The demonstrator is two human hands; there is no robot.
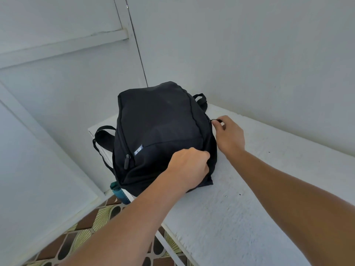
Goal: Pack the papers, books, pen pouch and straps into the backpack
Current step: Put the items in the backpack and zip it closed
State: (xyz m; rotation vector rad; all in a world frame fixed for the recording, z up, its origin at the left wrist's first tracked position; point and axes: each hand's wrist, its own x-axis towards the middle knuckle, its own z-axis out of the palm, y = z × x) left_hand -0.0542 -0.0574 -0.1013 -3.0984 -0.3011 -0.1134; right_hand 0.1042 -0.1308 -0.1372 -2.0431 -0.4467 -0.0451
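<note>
From the head view, the black backpack (pixel 159 135) stood on the white counter (pixel 259 189) by the wall corner. The left hand (pixel 189 166) had its grip bunched on the bag's front fabric, while the right hand (pixel 228 135) pinched a zipper pull (pixel 216 120) at its side.

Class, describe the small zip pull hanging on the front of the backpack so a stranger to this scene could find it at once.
Start at the black backpack lying on the white ledge in the corner. On its side facing the camera, left of the left hand, sits a small blue label. Just below that label hangs the zip pull: a black tab, unlike the other pull pinched by the right hand.
</note>
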